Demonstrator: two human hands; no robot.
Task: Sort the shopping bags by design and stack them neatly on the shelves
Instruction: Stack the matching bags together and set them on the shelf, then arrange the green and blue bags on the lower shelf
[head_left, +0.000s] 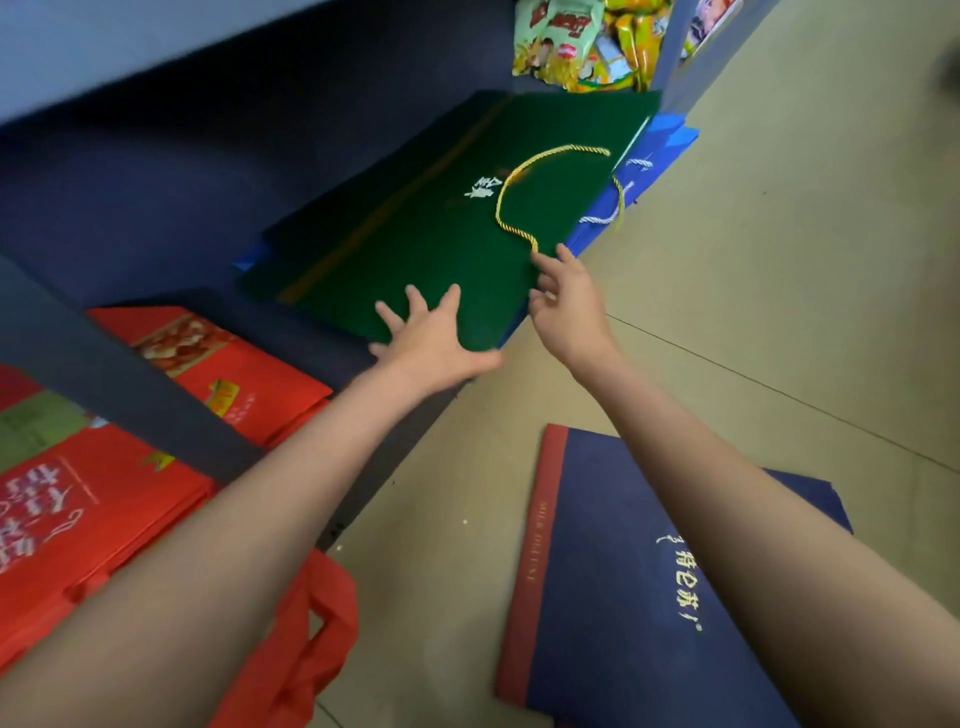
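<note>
My left hand lies flat, fingers spread and straight, on the near corner of a dark green paper shopping bag that rests on the dark blue shelf. My right hand hovers at the bag's right edge, fingers loose and slightly bent, just beside the near end of its yellow rope handle; I cannot tell whether a fingertip touches the cord. The green bag, printed with white characters and an orange stripe, sits on top of bright blue bags whose white cord handles poke out past the shelf's front edge. Snack packets in green and yellow wrappers are heaped at the far end of the same shelf. On the shelf below, to the left, lie flat red bags with printed pictures and lettering, and a red fabric bag hangs over the edge towards the floor. On the tan floor, near my right forearm, a navy bag with a red spine strip lies flat, gold characters on its face.
</note>
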